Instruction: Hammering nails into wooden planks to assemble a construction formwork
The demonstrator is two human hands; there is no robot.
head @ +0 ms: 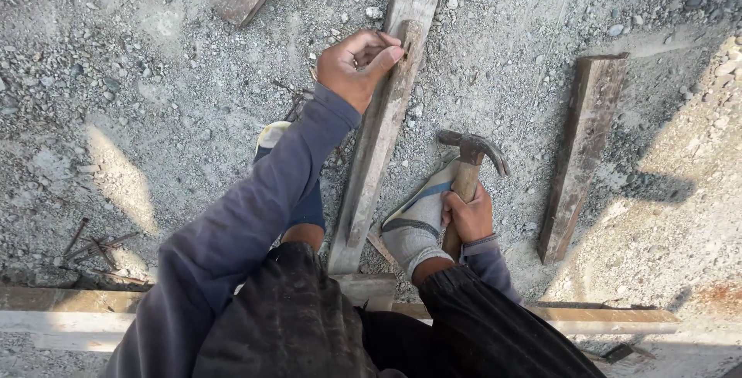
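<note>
- Left hand, upper centre of the frame, closes its grip on a long weathered grey plank lying on gravel.
- Right hand, lower centre, grips a rusty wooden-handled claw hammer.

The right hand hides the hammer's lower handle; the long plank runs past the top edge.

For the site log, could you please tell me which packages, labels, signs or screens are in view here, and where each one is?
None in view: only gravel ground, bare wooden planks, a hammer in the right hand, and the left hand on a plank.
</note>
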